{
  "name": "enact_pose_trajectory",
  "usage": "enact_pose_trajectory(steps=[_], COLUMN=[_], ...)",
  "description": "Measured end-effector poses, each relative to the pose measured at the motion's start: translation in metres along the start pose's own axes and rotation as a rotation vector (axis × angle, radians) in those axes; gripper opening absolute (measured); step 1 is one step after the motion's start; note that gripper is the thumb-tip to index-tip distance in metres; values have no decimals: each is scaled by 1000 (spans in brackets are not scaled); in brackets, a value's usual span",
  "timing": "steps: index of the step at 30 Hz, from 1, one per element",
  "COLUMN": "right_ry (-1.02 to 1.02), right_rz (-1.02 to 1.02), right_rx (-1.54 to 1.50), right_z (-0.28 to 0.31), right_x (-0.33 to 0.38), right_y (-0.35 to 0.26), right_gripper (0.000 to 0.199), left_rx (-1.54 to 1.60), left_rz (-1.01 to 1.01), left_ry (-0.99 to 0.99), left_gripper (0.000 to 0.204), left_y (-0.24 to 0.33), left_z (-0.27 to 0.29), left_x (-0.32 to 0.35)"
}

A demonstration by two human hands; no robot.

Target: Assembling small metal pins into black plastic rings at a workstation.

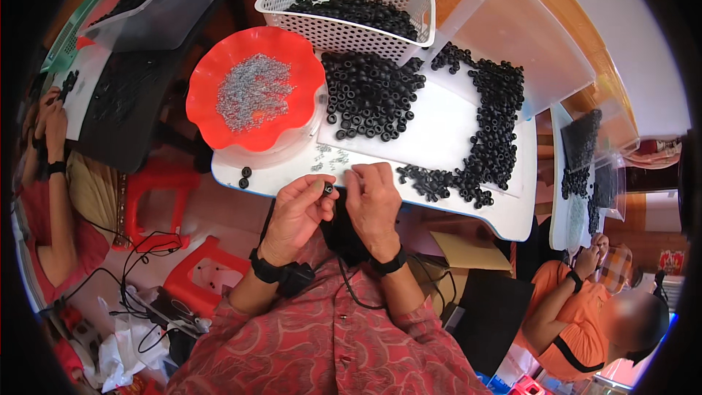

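Between the thumb and fingers of my left hand (296, 208) is a small black ring-shaped part (328, 189), its hole facing up. To its right, my right hand (373, 201) has its fingers drawn together at the table's front edge; whatever they hold, if anything, is hidden. Just beyond my hands lies a scatter of tiny silver pieces (329, 157) on the white table (285, 175). A dense pile of black ring-shaped parts (373, 95) sits farther back. Two more black parts (245, 178) rest by the table's left front edge.
A red scalloped dish (201, 95) of silver pieces stands at left. Behind is a white perforated basket (351, 36) of black parts. More black parts (493, 124) line the right side, beside a clear plastic bin (519, 44). People work at tables left and right.
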State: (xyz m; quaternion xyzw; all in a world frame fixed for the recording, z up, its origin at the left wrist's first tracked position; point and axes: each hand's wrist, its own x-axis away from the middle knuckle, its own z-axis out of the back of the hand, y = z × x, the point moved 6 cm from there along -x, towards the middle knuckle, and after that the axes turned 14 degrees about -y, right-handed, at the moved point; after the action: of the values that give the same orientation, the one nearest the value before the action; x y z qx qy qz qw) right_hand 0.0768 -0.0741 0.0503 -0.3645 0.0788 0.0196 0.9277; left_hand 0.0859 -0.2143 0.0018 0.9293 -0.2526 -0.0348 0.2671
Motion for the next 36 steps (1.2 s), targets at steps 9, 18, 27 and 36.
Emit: enact_pose_trajectory(steps=[9, 18, 27, 36], right_ry=[183, 190, 191, 51], right_rz=[-175, -166, -72, -217], right_rx=[245, 291, 82, -538], right_z=[55, 51, 52, 43], right_x=[29, 32, 34, 43], right_y=[42, 50, 47, 40], right_gripper=[11, 14, 11, 13], left_rx=[5, -17, -29, -117], left_rz=[22, 62, 114, 173], left_ry=[-13, -31, -76, -107], left_gripper=[24, 26, 26, 27], left_y=[-7, -17, -26, -36], left_z=[-1, -6, -15, -29], left_x=[-5, -8, -14, -30])
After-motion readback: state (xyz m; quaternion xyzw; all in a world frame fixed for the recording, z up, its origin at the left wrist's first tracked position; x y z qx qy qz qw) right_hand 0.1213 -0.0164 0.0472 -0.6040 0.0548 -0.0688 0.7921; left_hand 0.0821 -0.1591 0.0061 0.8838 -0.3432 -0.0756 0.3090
